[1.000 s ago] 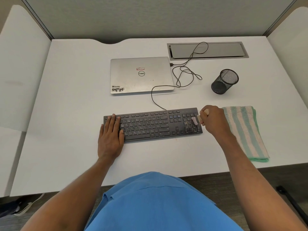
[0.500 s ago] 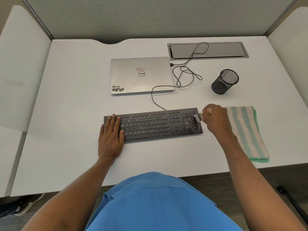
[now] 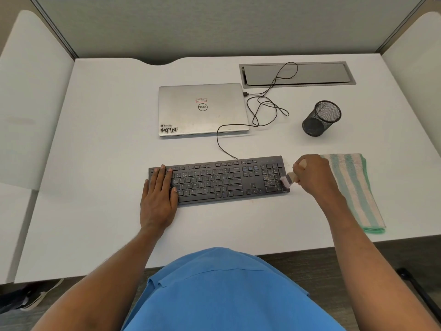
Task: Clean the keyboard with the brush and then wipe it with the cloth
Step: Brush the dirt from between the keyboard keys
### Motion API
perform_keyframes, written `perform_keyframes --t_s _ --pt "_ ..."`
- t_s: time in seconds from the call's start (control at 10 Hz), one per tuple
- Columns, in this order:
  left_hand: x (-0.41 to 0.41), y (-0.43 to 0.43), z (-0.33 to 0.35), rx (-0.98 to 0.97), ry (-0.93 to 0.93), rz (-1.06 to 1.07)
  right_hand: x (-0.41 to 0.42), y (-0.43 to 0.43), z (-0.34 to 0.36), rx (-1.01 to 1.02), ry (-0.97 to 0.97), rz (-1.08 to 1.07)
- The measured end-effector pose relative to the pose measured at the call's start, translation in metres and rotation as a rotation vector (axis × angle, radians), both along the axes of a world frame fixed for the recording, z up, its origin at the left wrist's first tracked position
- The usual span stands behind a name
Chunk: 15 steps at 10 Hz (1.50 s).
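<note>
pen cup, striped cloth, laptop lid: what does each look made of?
pen cup: black wire mesh, likely metal; fine see-through grid on the wall.
striped cloth: terry towelling, probably cotton; fuzzy matte pile, green and cream bands.
laptop lid: silver, matte; metal or painted plastic, the look leaves it open. Faint scuffs and stickers.

The right hand grips the brush with bristles on the right end of the keyboard, the left hand rests flat on its left end, and the cloth lies just beside it.

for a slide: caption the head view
Right hand holds brush on the keyboard number pad; left hand flat on its other end
</note>
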<state>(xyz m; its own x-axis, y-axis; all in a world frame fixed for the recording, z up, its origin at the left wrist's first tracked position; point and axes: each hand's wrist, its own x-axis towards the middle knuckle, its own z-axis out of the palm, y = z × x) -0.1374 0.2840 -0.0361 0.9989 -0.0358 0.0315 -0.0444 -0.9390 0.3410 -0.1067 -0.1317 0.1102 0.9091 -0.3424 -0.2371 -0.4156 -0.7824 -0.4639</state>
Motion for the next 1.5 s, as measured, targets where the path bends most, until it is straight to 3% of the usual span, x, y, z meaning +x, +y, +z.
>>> perform_keyframes --t_s 0.1,0.3,0.5,0.7,0.9,1.3,1.5 --pt "0.000 0.000 0.000 0.001 0.000 0.000 0.000 0.003 0.000 0.004 -0.087 -0.036" --pt "0.000 0.000 -0.001 0.002 -0.012 0.001 -0.004 0.000 0.007 0.035 0.042 0.048" --pt "0.000 0.000 -0.001 -0.002 -0.014 0.003 0.001 -0.002 0.005 0.041 0.008 0.133" --pt "0.000 -0.001 -0.001 -0.004 -0.016 0.004 0.005 -0.009 0.002 0.010 0.021 0.087" --pt "0.001 0.000 -0.002 -0.004 -0.020 0.005 0.003 -0.005 -0.005 0.029 -0.163 -0.007" --pt "0.001 0.000 -0.004 0.002 -0.017 0.004 -0.013 -0.018 -0.018 0.013 0.000 -0.056" --pt "0.001 0.000 -0.004 -0.010 -0.023 0.000 -0.014 -0.008 -0.014 0.021 -0.144 -0.057"
